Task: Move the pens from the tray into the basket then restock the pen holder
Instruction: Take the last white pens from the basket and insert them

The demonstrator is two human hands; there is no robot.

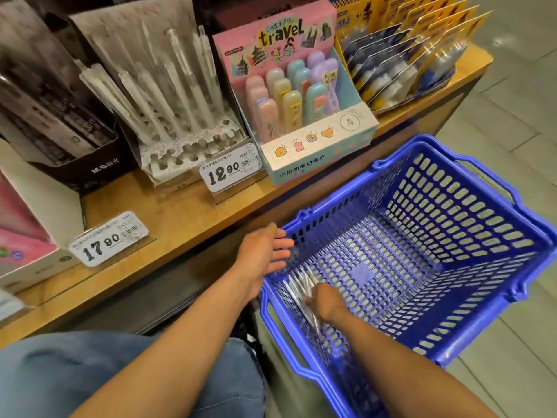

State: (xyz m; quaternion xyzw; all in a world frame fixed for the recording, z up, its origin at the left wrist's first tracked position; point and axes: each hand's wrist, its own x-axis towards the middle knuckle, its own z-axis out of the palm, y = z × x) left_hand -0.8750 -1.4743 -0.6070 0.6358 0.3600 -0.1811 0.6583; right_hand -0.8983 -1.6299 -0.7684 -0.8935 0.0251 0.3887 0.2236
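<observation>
A blue plastic basket stands on the floor below the shelf. Several white wrapped pens lie in its near left corner. My right hand reaches down into the basket and grips the bunch of pens. My left hand hovers with straight fingers at the basket's left rim, holding nothing. On the shelf stands the white pen holder, with several white pens upright in its back rows and many bare holes in front.
A wooden shelf carries price tags 12.90 and 17.90, a black pen box, a pink "travel" eraser display and yellow carded packs. Grey floor tiles lie to the right. My knee in jeans is below.
</observation>
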